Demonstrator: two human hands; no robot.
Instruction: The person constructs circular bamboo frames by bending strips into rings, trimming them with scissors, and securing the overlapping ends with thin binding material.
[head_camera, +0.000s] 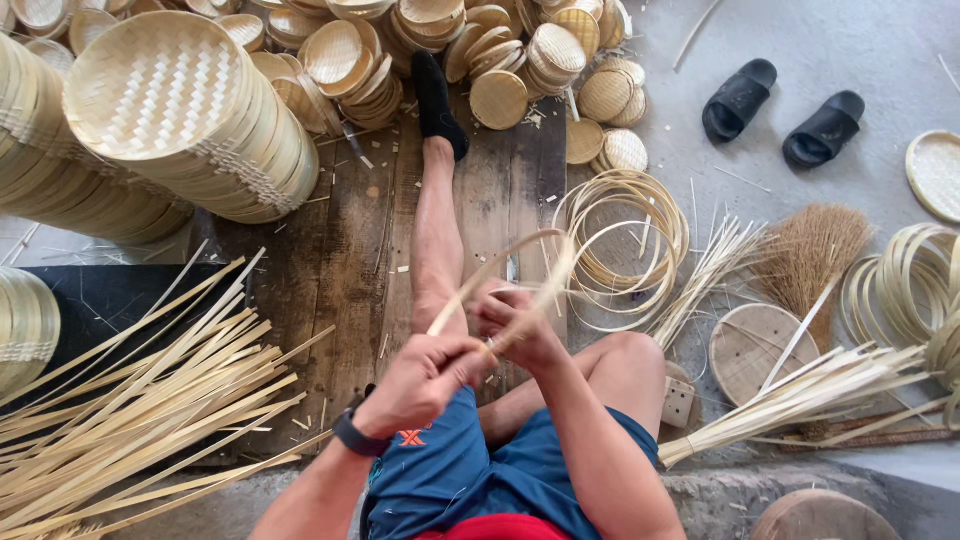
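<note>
Between both hands, pale curved bamboo strip (500, 262)

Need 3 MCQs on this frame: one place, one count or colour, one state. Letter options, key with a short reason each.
1. Where do the black slippers lie?
A. On the grey floor, upper right
B. On the wooden board
C. On the strip pile

2. How many slippers are there?
A. One
B. Two
C. Four

3. What state is the bamboo strip in the hands?
A. Lying flat on the floor
B. Snapped in two
C. Bent into a loop

Answers:
1 A: both sit on bare floor beyond the bamboo hoops.
2 B: a pair, side by side.
3 C: the left hand and right hand grip its ends where they cross, and it arcs up over the outstretched leg.
</note>
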